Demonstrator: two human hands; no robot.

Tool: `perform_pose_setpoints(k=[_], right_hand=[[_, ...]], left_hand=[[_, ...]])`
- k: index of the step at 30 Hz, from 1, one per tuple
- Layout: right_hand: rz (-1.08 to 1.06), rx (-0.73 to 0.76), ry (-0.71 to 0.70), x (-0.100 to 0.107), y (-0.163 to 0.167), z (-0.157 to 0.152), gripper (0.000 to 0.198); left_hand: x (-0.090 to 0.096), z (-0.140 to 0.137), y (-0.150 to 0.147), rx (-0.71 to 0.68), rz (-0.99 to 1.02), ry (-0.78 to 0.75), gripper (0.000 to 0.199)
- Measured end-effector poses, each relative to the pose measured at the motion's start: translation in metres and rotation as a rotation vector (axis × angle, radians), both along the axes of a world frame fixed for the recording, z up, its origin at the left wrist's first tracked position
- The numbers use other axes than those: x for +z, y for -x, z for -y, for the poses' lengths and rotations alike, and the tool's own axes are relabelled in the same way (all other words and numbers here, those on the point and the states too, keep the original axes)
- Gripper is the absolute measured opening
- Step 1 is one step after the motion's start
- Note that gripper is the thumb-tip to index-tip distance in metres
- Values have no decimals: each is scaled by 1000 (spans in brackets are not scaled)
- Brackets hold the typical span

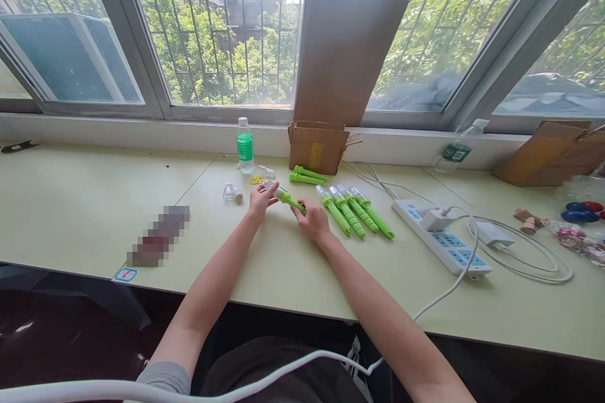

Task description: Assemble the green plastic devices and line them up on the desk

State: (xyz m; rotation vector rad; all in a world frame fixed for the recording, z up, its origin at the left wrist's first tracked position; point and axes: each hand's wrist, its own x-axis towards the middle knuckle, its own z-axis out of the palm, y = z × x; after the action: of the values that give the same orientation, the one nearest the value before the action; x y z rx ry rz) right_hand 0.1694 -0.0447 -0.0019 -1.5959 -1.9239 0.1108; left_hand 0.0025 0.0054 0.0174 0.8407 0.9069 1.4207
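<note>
Both hands point(312, 220) grip one green tube point(286, 197) well inside the near table edge point(293, 306).

No text can be read: the green bottle labels point(244, 147) and the table-edge sticker point(126, 274) show only blurred marks

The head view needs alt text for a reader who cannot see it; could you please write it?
A person's left hand and right hand hold a clear-topped green stick above a pale table. Four similar sticks lie to the right, near a white power strip; a cardboard box stands behind.
</note>
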Motion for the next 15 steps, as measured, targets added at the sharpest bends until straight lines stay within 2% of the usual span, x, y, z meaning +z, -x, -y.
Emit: perform_pose_setpoints(k=[8, 15], right_hand=[[-11, 39, 52, 0, -2, -2, 31], [-188, 161, 153, 6, 3, 2, 33]], left_hand=[[2, 0, 1, -10, 25, 14, 42], [3, -1, 3, -45, 41, -40, 43]])
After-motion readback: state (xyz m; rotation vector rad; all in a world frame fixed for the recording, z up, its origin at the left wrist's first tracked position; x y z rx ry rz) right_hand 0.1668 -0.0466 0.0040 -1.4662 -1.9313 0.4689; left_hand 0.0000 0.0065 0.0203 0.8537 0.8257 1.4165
